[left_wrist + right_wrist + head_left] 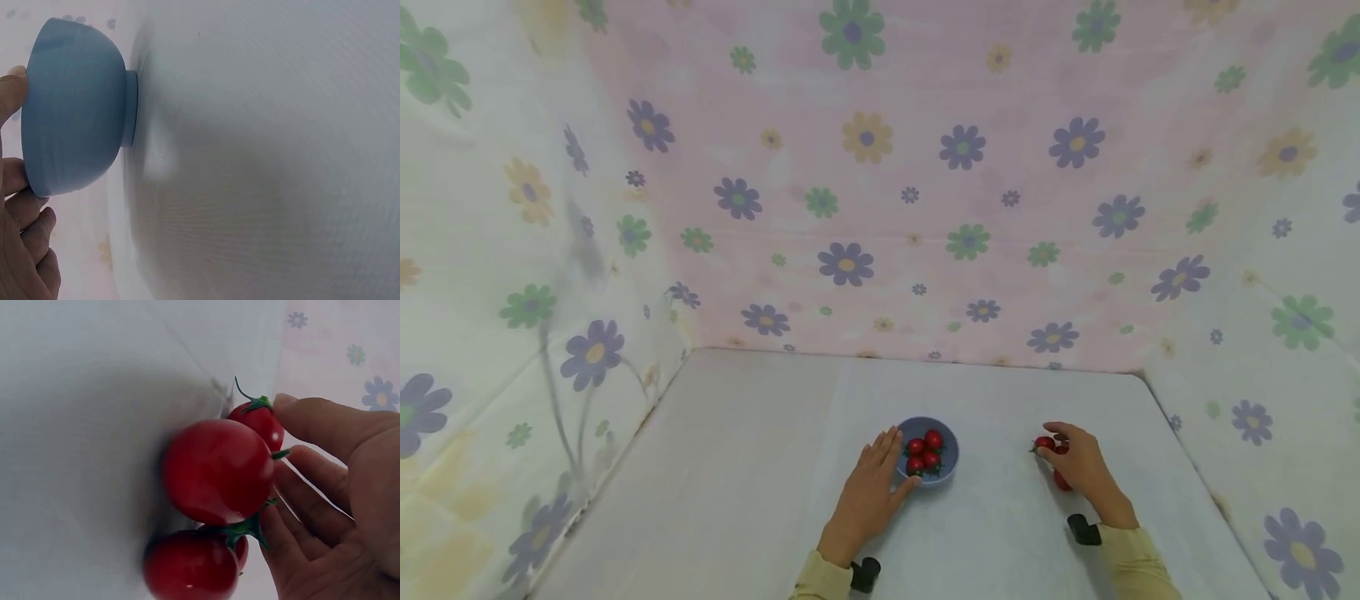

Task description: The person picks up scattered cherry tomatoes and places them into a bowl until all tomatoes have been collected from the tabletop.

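Note:
A small blue bowl stands upright on the table with several red cherry tomatoes inside, green stems attached. My left hand rests at its near left side, fingers straight and thumb spread. In the left wrist view, fingertips lie along the rim of the bowl. On the right, my right hand reaches over a cluster of tomatoes. Its thumb is right at the farthest tomato, with the fingers spread beside it. Nearer the right wrist camera sit a large-looking tomato and another one.
The white-covered table carries the bowl and the tomatoes. Flower-printed cloth walls it in at the back and both sides. A black wrist camera sits at the left wrist, another black camera at the right.

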Demonstrator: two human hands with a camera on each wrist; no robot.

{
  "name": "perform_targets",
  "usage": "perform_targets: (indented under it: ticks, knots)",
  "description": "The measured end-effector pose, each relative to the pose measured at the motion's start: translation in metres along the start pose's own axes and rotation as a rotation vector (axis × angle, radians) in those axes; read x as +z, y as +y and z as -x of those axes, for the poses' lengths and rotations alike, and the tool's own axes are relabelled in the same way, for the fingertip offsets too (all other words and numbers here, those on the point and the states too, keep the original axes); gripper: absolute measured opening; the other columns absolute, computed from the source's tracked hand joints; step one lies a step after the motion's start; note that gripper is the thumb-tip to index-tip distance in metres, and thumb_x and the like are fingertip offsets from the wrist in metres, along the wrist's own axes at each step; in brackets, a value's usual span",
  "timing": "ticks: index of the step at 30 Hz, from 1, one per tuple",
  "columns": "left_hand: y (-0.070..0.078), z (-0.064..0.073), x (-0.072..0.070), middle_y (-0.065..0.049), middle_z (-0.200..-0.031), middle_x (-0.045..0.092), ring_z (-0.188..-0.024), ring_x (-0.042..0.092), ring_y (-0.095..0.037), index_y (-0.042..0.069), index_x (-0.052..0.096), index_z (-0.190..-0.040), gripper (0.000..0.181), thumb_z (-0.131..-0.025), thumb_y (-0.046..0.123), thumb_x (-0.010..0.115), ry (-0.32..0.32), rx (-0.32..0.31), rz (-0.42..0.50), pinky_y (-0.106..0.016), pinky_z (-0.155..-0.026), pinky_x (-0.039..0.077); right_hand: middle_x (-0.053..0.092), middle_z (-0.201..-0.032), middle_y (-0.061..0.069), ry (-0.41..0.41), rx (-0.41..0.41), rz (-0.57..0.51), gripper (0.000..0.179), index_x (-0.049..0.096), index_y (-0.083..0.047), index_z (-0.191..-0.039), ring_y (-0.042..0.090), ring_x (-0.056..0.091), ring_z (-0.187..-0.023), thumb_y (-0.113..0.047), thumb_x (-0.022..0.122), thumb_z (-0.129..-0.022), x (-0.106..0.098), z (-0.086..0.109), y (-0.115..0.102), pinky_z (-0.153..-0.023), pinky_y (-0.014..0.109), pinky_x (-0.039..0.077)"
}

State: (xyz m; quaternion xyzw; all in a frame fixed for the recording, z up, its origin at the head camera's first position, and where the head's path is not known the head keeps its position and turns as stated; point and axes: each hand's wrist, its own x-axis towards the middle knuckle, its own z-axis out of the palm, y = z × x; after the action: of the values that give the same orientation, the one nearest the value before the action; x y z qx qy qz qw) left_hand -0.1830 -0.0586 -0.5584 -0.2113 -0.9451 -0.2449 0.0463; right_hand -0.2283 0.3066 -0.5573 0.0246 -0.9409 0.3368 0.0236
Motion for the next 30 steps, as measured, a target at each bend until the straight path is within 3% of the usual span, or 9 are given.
perform_targets:
  ticks: [7, 18, 24, 30]
  knots:
    - [-0.001, 0.0, 0.001, -0.016, -0.165, 0.03, -0.152, 0.03, -0.035, -0.001, 0.034, -0.157, 0.075, -0.103, 0.048, 0.054, -0.014, -0.017, 0.004, -0.051, -0.124, 0.027, 0.069, -0.11, 0.027, -0.073, -0.085, -0.002, 0.037, 0.065, 0.013, -0.119, 0.034, 0.068, -0.094, 0.005, 0.076, -0.085, -0.005, -0.01, 0.001, -0.085, 0.052, 0.059]
    - [-0.001, -0.001, 0.001, -0.015, -0.166, 0.028, -0.153, 0.028, -0.034, -0.001, 0.033, -0.157, 0.075, -0.104, 0.048, 0.053, -0.018, -0.016, 0.01, -0.051, -0.124, 0.026, 0.07, -0.112, 0.025, -0.138, -0.065, 0.028, 0.036, 0.067, 0.011, -0.119, 0.036, 0.069, -0.101, 0.003, 0.076, -0.085, -0.006, -0.023, 0.003, -0.088, 0.054, 0.057]
    - [0.0, -0.001, -0.001, -0.015, -0.166, 0.028, -0.153, 0.028, -0.033, -0.001, 0.033, -0.157, 0.075, -0.104, 0.048, 0.052, -0.023, -0.017, 0.013, -0.051, -0.124, 0.027, 0.068, -0.117, 0.027, -0.131, -0.066, 0.009, 0.037, 0.067, 0.01, -0.121, 0.04, 0.068, -0.107, 0.001, 0.076, -0.087, -0.005, -0.024, 0.003, -0.093, 0.056, 0.056]
    - [-0.001, -0.002, 0.001, -0.015, -0.166, 0.029, -0.153, 0.029, -0.033, 0.0, 0.033, -0.157, 0.075, -0.104, 0.049, 0.052, -0.014, -0.012, -0.002, -0.05, -0.124, 0.027, 0.067, -0.119, 0.029, -0.072, -0.1, -0.047, 0.035, 0.067, 0.01, -0.119, 0.047, 0.066, -0.111, 0.002, 0.076, -0.087, -0.002, -0.023, 0.001, -0.096, 0.06, 0.054]
